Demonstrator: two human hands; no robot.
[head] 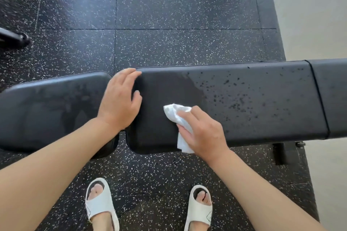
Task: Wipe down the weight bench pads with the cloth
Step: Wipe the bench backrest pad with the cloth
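Speckled rubber floor [150,5], smooth padded bench [244,99]

Speckled rubber floor [150,15] — white sandals [102,204]

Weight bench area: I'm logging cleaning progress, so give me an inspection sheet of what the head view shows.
Surface: long back pad speckled with droplets on its right part; its left part looks smeared, with no droplets.
Job's things: white cloth crumpled on the long back pad; seat pad to the left shows faint streaks.
Clutter: nothing seen.
Hands: right hand holds the cloth against the pad; left hand rests, fingers relaxed, on the pad's left end at the gap.
Cables: nothing seen.
Surroundings: speckled rubber floor; white slides on the person's feet; bench frame leg below.
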